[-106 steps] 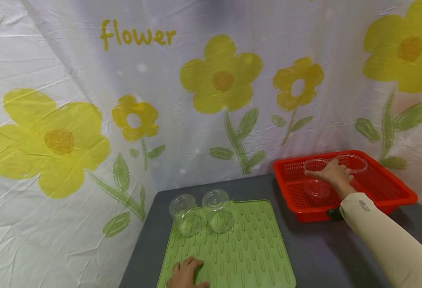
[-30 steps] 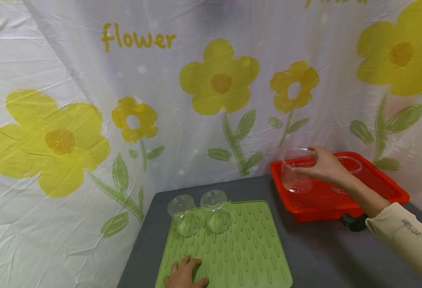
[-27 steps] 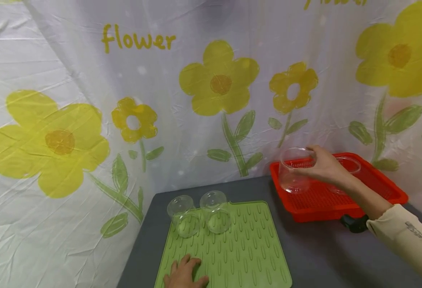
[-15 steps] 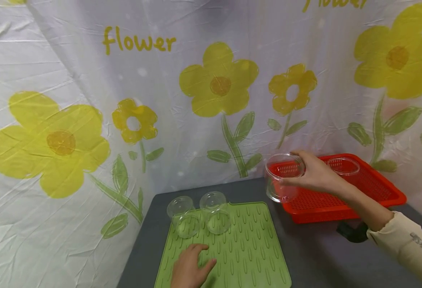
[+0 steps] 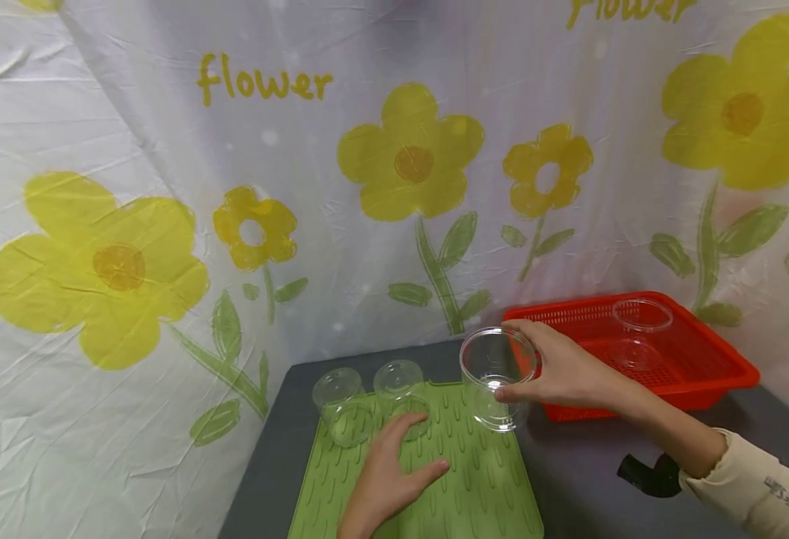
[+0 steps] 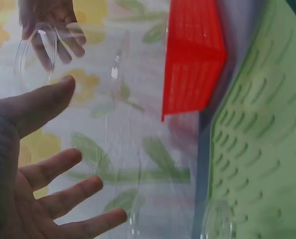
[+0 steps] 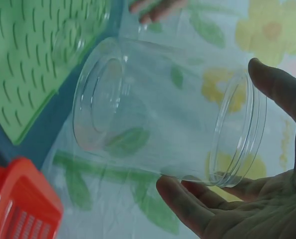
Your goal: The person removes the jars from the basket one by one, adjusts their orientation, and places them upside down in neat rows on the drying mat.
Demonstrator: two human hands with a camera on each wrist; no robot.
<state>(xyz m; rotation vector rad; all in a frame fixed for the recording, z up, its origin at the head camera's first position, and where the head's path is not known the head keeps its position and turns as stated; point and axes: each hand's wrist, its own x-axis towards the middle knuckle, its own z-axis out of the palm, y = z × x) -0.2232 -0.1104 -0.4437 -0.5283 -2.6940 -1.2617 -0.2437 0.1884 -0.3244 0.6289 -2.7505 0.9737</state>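
My right hand grips a clear plastic jar near its threaded mouth, holding it over the right back part of a green ridged mat. In the right wrist view the jar lies between thumb and fingers. My left hand hovers over the mat, thumb and fingers spread, with nothing in it; the left wrist view shows its spread fingers too. Two more clear jars, a left one and a right one, stand side by side at the mat's back left.
A red perforated basket sits at the back right of the dark grey table. One clear jar stands inside it. A black object shows beside my right wrist. A flower-printed white curtain hangs behind the table.
My right hand took hold of a jar in the basket, lifted it out and carried it left and toward me to the mat. My left hand rose and moved right.
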